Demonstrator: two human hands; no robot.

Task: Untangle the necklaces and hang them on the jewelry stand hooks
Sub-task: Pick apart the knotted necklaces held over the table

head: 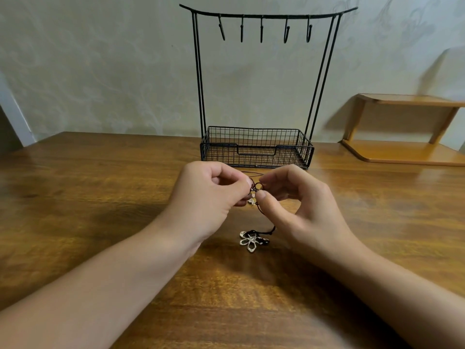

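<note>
Necklaces of thin dark cord [256, 185], knotted together, sit bunched between the two hands just above the brown wooden table [100, 187], a little in front of the stand. The left hand [214, 195] has its fingertips curled in and pinching the tangle from one side; the right hand [292, 197] pinches it from the other, thumb pressed up against the cord and the fingers bent over it. The two hands are close together, almost touching at the knot. A small pale charm [251, 199] shows just under the left fingertips. From the right hand a strand of cord drops toward the table and ends at a silver flower-shaped pendant [250, 241], which lies on the wood between the wrists with a few dark beads beside it.

Behind the hands stands the black wire jewelry stand [259, 79], with a mesh basket at its base and five hooks [261, 28] hanging from its curved top bar. Every hook is bare, and nothing can be made out in the basket. To the right, against the pale wall, is a low orange-brown wooden shelf [405, 122].

Judging by this, the work is at its early stage: the cords look to be knotted yet, no necklace has been separated, and all the hanging remains to be done.
</note>
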